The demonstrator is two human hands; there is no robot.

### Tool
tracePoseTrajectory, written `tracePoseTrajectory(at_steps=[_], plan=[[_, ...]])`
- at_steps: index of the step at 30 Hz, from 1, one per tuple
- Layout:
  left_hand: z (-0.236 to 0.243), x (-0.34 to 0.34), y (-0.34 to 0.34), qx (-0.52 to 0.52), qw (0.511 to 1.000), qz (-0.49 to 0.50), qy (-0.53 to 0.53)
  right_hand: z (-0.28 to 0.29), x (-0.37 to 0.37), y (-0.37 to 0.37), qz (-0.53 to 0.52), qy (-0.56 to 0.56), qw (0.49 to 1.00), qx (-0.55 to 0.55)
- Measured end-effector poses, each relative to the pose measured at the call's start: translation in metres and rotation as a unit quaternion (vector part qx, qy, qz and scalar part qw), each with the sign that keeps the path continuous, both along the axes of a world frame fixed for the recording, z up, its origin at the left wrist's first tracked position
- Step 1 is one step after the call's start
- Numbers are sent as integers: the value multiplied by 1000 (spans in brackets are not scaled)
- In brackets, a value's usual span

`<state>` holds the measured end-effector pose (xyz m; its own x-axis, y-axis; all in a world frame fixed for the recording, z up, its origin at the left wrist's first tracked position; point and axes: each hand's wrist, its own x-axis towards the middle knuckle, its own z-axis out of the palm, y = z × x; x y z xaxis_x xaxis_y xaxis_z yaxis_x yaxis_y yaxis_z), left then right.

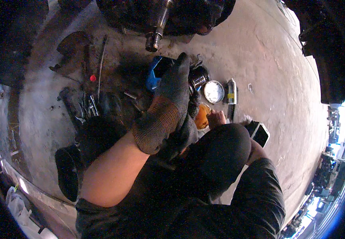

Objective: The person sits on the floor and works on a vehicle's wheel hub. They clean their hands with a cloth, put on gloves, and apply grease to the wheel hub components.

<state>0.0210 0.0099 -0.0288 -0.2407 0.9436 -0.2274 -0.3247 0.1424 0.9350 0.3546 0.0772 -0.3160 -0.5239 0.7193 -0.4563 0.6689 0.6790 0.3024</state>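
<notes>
My left hand (170, 87), in a dark knit glove, is closed around a black cylindrical metal part with a shiny middle (198, 81); the fingertips are partly hidden. A dark glove or cloth (186, 135) hangs under it. My bare right hand (216, 118) reaches past my knee to a round tub of orange grease (201, 116); its fingertips are too small and shadowed to read. Beside these lie a round tin with a pale top (214, 91), a pale tube (231, 91) and a blue-edged box (153, 77), partly behind the glove.
A shiny shaft (155, 34) juts down from dark machinery overhead. Tools (93, 105), a curved rod (101, 67) and a red cap (93, 78) lie on the stained concrete floor (284, 119) at left. A phone (259, 134) lies beside my right knee.
</notes>
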Motion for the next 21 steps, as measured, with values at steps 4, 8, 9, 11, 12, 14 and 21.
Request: tracePoseTrajectory(at_steps=[4,8,9,11,12,14,21], plan=[[13,-3,-4,-36,997,23,-61,77,-20,27,-94,240,950,-173],[50,1,-11,-81,989,36,-120,118,-7,68,-395,494,641,-435],[53,2,-12,-87,987,46,-129,149,-16,66,-203,564,678,-426],[61,4,-12,-96,983,53,-147,188,-24,64,-330,618,508,-502],[62,5,-13,-104,980,53,-164,194,-24,63,-330,634,469,-520],[66,8,-12,-121,971,54,-199,206,-23,61,-326,660,389,-554],[62,4,-15,-132,976,45,-167,223,-44,53,-341,642,410,-551]])
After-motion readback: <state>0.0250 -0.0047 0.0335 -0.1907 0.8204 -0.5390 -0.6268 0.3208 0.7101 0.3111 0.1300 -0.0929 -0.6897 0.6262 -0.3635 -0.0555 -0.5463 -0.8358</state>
